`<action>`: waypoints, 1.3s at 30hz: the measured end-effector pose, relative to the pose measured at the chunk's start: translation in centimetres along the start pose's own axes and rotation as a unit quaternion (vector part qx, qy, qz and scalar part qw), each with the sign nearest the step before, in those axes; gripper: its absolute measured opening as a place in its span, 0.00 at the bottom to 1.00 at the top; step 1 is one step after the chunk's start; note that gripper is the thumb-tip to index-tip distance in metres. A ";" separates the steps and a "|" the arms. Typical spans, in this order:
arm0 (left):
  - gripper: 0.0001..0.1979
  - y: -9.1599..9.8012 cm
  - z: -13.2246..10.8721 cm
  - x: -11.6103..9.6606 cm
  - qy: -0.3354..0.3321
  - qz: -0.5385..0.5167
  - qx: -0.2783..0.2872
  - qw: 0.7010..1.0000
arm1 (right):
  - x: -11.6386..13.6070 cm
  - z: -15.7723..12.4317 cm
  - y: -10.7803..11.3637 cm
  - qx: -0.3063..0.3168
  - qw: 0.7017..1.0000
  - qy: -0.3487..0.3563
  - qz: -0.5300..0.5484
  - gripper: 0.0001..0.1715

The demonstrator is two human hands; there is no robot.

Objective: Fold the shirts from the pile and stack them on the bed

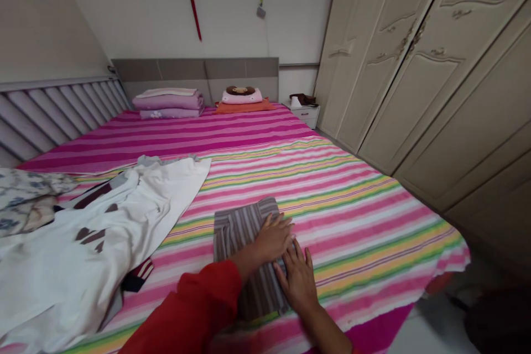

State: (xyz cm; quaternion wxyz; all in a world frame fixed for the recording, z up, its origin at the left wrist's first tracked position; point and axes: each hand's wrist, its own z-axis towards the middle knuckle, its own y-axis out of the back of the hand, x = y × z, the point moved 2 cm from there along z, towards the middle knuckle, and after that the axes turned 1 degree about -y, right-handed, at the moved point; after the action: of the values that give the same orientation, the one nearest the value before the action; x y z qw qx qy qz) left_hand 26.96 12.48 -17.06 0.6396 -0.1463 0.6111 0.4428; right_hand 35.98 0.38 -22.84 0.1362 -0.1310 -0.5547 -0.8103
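A grey striped garment [262,290], folded into a neat rectangle, lies flat on the bed in front of me. My left hand [272,239], reaching from a red sleeve, rests palm down across its right part with the fingers stretched out. Just nearer to me, my right hand [299,277] lies flat along the garment's right edge, fingers spread and partly on the striped sheet [357,221]. The two hands almost meet at the fingertips. Neither grips the cloth. My left forearm hides part of the garment.
Loose clothes, with a white printed top [136,215] uppermost, are heaped on the left. Folded quilts [170,102] and a pillow stack [243,98] sit by the headboard [240,71]. A wardrobe [398,77] lines the right, beyond a small nightstand [306,114].
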 end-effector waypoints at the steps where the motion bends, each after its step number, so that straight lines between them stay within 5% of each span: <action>1: 0.17 -0.4 0.4 0.9 0.009 0.003 0.001 1.000 | -0.1 -0.1 0.0 -0.003 1.000 0.001 0.004 0.30; 7: 0.22 2.6 3.3 4.5 0.041 0.130 -0.025 0.990 | -0.2 -0.1 -0.1 0.002 1.000 0.004 0.017 0.33; 15: 0.28 3.2 6.3 4.3 0.144 0.225 -0.026 0.963 | -0.1 0.5 0.6 0.038 0.994 -0.025 0.100 0.32; 18: 0.30 1.6 4.6 3.2 0.140 0.226 -0.019 0.964 | -1.7 1.3 1.0 0.077 0.965 -0.082 0.236 0.30; 21: 0.28 -0.9 1.1 1.9 0.089 0.218 0.001 0.972 | -3.8 2.3 2.3 0.086 0.901 -0.153 0.398 0.43; 23: 0.26 -2.6 -1.5 1.2 0.034 0.194 0.015 0.980 | -4.5 3.2 3.5 0.052 0.891 -0.170 0.419 0.46; 26: 0.26 -4.4 -4.6 0.7 -0.035 0.148 0.043 0.987 | -3.3 5.1 4.9 0.041 0.947 -0.106 0.301 0.39; 28: 0.27 -5.1 -6.0 0.7 -0.075 0.181 0.088 0.977 | -1.3 6.6 4.8 0.104 0.974 -0.030 0.201 0.33; 32: 0.22 -5.7 -8.0 0.8 -0.159 0.370 0.188 0.896 | 1.9 9.5 2.4 0.241 0.967 0.053 0.059 0.31; 35: 0.22 -5.9 -9.3 0.5 -0.216 0.447 0.182 0.849 | 2.5 11.3 0.2 0.250 0.967 0.054 0.017 0.33; 39: 0.22 -6.1 -10.2 0.0 -0.247 0.467 0.162 0.833 | 2.0 13.3 -1.6 0.234 0.971 0.044 -0.012 0.33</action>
State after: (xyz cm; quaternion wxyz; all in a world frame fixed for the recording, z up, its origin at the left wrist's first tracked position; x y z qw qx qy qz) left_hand 24.80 1.58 -21.32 0.5005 0.3765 0.4913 0.6052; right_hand 34.31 13.19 -18.86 0.1776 -0.0535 -0.7240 -0.6644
